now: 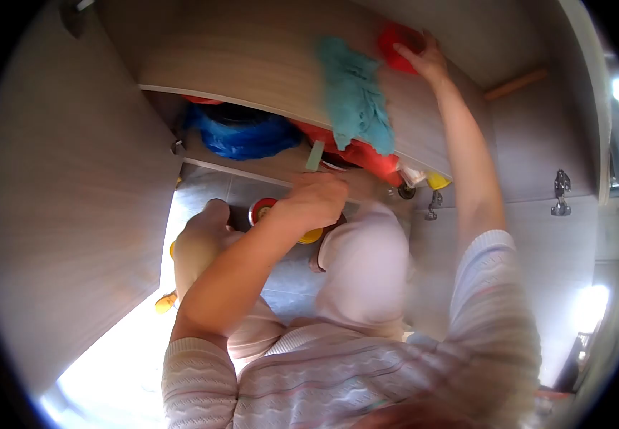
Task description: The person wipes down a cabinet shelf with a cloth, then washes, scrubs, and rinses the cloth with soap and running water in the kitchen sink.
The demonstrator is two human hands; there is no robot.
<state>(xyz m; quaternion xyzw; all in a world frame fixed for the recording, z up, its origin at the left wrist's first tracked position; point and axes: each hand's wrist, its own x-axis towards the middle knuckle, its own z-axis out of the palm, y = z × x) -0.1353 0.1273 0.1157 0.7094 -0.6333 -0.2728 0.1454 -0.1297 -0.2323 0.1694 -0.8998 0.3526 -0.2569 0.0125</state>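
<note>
Left hand (pixel 316 200) curled by a green strip (pixel 315 156), hold unclear; right hand (pixel 427 61) loosely gripping a red object (pixel 394 44).

Our right hand (pixel 425 61) reaches far out, thumb (pixel 404 53) splayed! Our left hand (pixel 318 199) curls nearer, forearm (pixel 245 264) slanting inward.

Rounded red object (pixel 394 44), blurred — in right hand (pixel 427 58), at wooden shelf (pixel 238 57), pale green strip (pixel 315 156) — by left hand (pixel 318 199)

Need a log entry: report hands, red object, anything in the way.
Right hand on red object, upper shelf. Left hand lower, grip unclear. Teal cloth alongside, apparently not blocking.
</note>
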